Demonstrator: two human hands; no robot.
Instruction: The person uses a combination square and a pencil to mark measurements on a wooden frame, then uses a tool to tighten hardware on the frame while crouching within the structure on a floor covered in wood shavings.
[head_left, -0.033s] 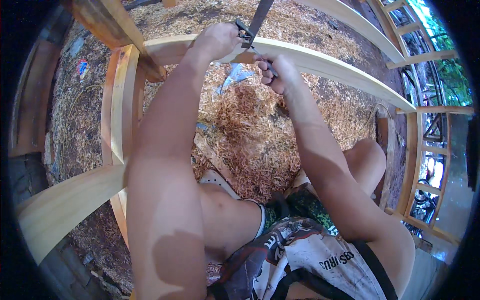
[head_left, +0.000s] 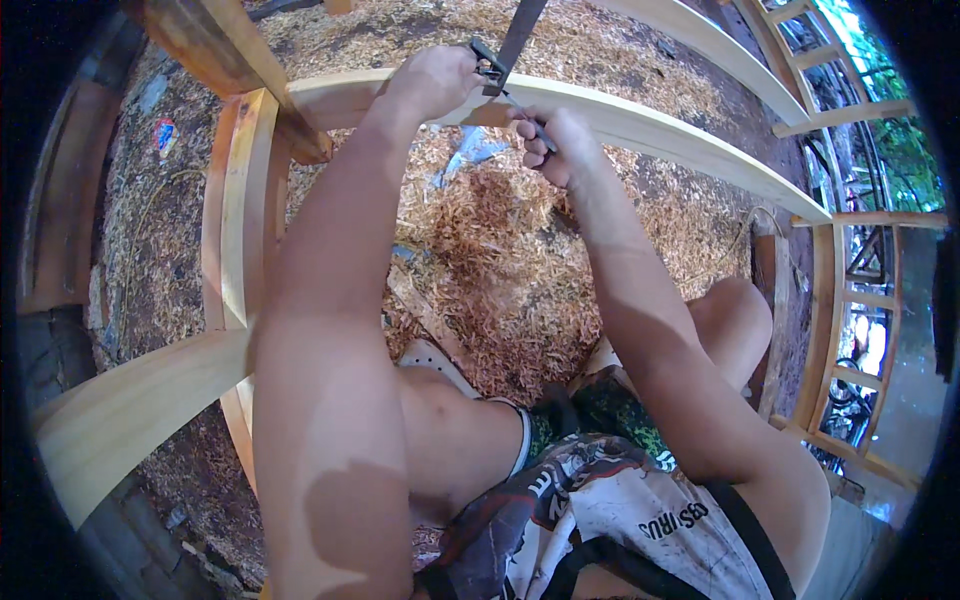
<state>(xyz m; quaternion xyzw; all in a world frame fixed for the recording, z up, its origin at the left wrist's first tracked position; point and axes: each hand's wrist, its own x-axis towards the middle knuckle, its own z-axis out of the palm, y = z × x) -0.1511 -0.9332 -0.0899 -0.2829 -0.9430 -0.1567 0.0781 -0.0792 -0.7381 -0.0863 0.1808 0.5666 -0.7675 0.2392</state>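
Dark tool (head_left: pixel 543 136) in right hand (head_left: pixel 563 147)

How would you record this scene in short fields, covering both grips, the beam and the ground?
Left grip: curled at the black fitting; exact hold hidden
Right grip: closed on a dark handle with a thin rod reaching toward the fitting
Beam: pale wood, running crosswise near both grips
Bar: dark, flat, extending away from the fitting
Ground: strewn with wood shavings, a blue scrap among them
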